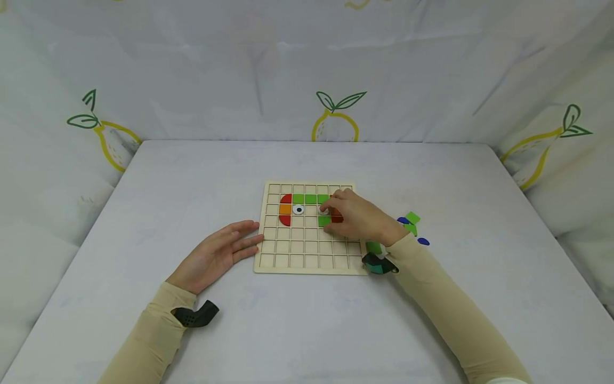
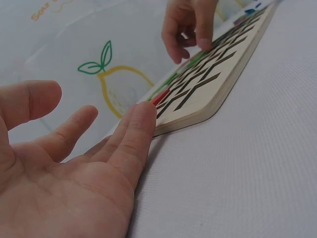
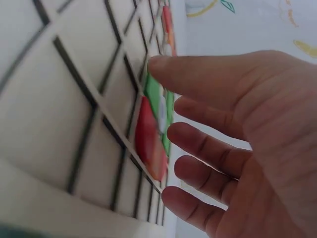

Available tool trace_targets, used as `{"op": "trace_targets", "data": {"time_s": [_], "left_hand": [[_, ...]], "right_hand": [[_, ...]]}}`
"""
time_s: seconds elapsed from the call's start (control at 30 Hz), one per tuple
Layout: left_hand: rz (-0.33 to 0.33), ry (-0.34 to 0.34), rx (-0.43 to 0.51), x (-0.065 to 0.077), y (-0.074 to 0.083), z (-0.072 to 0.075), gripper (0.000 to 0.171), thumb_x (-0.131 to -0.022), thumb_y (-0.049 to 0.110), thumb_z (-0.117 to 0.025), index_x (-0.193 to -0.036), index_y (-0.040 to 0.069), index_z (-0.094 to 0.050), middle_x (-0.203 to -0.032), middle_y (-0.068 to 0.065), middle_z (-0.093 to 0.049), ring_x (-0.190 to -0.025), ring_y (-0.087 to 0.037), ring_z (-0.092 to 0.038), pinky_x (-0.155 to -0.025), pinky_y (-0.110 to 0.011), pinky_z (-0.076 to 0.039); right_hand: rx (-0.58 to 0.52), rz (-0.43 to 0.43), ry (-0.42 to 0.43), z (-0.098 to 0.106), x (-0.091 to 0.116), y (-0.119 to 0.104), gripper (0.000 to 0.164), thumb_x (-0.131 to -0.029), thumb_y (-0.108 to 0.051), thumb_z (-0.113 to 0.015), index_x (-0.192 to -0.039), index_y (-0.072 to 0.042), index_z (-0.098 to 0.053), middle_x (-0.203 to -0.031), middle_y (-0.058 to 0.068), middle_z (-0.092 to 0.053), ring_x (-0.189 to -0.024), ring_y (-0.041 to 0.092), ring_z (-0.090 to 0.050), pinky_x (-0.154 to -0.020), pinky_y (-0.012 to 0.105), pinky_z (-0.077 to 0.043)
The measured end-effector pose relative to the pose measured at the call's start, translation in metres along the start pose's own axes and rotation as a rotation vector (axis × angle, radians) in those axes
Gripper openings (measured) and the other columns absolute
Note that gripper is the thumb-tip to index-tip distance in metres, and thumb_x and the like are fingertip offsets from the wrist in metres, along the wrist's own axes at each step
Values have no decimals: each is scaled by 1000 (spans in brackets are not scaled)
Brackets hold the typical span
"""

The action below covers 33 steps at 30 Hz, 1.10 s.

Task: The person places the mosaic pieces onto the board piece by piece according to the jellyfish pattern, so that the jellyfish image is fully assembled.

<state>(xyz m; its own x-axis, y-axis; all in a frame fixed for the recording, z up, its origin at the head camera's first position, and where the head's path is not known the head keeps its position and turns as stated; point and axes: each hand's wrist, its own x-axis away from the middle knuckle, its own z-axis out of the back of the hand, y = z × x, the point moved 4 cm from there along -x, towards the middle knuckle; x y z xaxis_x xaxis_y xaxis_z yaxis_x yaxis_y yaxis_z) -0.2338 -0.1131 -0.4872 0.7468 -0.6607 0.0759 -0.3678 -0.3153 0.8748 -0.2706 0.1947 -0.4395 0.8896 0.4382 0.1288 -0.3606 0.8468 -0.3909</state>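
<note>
A wooden grid board [image 1: 297,247] lies flat on the table, with coloured pieces set in its upper squares. My left hand [image 1: 209,257] is palm-inward at the board's left edge, its fingertips at the rim and its fingers loosely extended. Over the board's right part, my right hand [image 1: 357,216] touches a white eye piece [image 1: 322,211] with a fingertip. Its thumb, beside a green square [image 3: 152,94] in the right wrist view, stays apart from the fingers. Another eye piece [image 1: 298,209] sits left, next to an orange square [image 1: 285,209] between red quarter-round pieces [image 1: 285,220].
Right of the board lie loose green pieces [image 1: 412,217] and blue pieces [image 1: 423,241]. A green piece [image 1: 373,247] is partly hidden by my right wrist, which wears a dark strapped device [image 1: 379,263]. A lemon-print cloth [image 1: 408,69] hangs behind the table.
</note>
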Motion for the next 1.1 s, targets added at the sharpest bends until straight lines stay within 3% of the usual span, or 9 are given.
{"op": "trace_targets", "data": {"time_s": [0.3,0.6,0.67,0.77,0.9,1.0,1.1], "left_hand": [[0,-3,-8,0,0,0,47,-112,18,-30,-155,-3,-29,-162,-18,-28,-142,-22,-50,-115,-34,-48],[27,26,-15,1,-1,0,48,-113,19,-30,-156,-2,-28,-163,-17,-26,-141,-19,-51,-114,-33,-48],[28,25,-11,2,-1,0,49,-113,19,-29,-156,-2,-26,-163,-17,-27,-141,-19,-51,-114,-33,-48],[26,22,-6,2,-1,1,49,-113,19,-30,-157,-3,-25,-162,-17,-28,-141,-20,-51,-114,-33,-48],[21,20,-9,1,-1,1,49,-113,19,-29,-156,-3,-26,-163,-17,-27,-141,-19,-51,-114,-33,-48],[21,20,-12,1,-1,0,49,-113,19,-30,-156,-3,-26,-163,-17,-27,-141,-20,-51,-114,-34,-48],[19,18,-13,0,-1,0,49,-113,18,-30,-156,-3,-26,-162,-17,-28,-141,-21,-51,-114,-33,-49]], "right_hand": [[-105,-195,-51,42,20,40,40,-101,-27,-60,-136,-7,-60,-129,13,-60,-114,30,-55,-95,47,-56],[-103,-414,-220,60,46,80,48,-105,-39,-49,-139,-5,-52,-136,24,-56,-114,36,-57,-96,55,-55],[-119,-451,-260,61,50,86,48,-105,-40,-47,-138,-5,-52,-131,22,-57,-111,35,-57,-91,51,-58],[-147,-477,-328,59,54,93,43,-105,-39,-45,-127,-3,-54,-102,14,-60,-97,28,-57,-78,40,-60],[-177,-477,-391,58,60,104,31,-103,-34,-50,-109,-4,-57,-80,3,-53,-85,20,-55,-71,34,-56],[-212,-508,-415,58,67,113,27,-98,-29,-60,-108,-4,-58,-90,5,-61,-86,20,-58,-74,35,-58],[-245,-547,-421,59,73,120,35,-93,-25,-69,-115,-2,-54,-105,11,-60,-92,23,-59,-78,37,-59]]}}
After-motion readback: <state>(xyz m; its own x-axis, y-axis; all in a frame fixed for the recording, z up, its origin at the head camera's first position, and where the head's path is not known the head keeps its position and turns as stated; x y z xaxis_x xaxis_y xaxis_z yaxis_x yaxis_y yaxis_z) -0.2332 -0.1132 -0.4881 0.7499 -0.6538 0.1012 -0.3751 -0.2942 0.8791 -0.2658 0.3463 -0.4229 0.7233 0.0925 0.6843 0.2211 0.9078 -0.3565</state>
